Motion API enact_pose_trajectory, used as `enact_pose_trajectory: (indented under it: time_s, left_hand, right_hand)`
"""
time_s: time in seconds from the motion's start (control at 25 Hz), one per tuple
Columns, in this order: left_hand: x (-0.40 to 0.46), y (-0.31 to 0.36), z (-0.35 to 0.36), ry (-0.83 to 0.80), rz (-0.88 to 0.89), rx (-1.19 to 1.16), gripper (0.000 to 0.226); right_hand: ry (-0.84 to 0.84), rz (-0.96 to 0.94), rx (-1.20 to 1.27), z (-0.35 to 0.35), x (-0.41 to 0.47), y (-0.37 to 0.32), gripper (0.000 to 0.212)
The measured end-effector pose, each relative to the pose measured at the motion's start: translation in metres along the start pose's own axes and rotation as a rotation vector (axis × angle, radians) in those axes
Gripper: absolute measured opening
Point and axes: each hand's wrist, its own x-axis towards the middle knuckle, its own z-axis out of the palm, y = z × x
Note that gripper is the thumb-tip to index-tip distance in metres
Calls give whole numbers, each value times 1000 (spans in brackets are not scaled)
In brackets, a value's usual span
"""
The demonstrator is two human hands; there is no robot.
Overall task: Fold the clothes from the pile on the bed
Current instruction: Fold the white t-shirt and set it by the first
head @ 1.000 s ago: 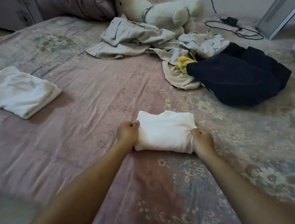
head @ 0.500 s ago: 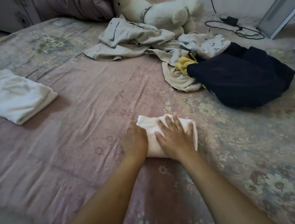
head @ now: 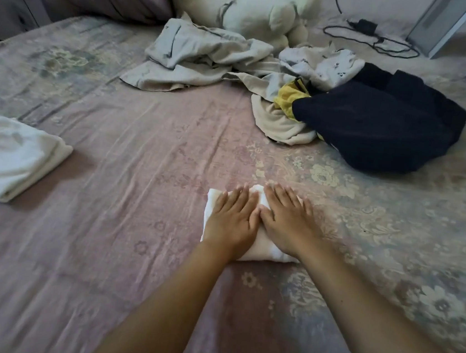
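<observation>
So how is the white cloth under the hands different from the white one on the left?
The white cloth under the hands is a smaller bundle; the white cloth on the left is bigger and flatter. The left hand and right hand press the first; nothing touches the second. Both are white, folded, and lie on the bed.

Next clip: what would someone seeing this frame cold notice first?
Both hands, the left hand and the right hand, lie flat side by side on a small folded white garment in the near middle of the bed. Behind them, toward the far right, sits an unfolded pile of clothes with a dark navy garment on its right. Another folded white garment lies at the left edge.
</observation>
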Motion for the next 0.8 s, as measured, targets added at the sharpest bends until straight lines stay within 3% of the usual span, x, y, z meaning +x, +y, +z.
enact_pose_trajectory:
  time_s: [0.08, 0.24, 0.36, 0.44, 0.52, 0.64, 0.8]
  left_hand:
    - [-4, -5, 9, -14, -82, 21, 84]
    - [-3, -4, 18, 157, -87, 98, 65]
    - [5, -6, 10, 3, -105, 45, 80]
    - [-2, -7, -5, -23, -19, 45, 81]
    - [-24, -11, -8, 48, 143, 92, 68]
    - [-64, -35, -3, 43, 251, 81, 74]
    - [-73, -39, -12, -119, 128, 122, 96]
  right_hand:
    - [-19, 3, 3, 11, 0, 2, 57]
    - [44, 19, -7, 25, 4, 13, 68]
    - [23, 40, 7, 22, 10, 8, 60]
    - [-1, 64, 15, 14, 4, 3, 58]
    - [53, 38, -68, 11, -9, 1, 61]
    - [38, -118, -126, 17, -48, 3, 84]
    - [-82, -172, -261, 21, -71, 4, 108]
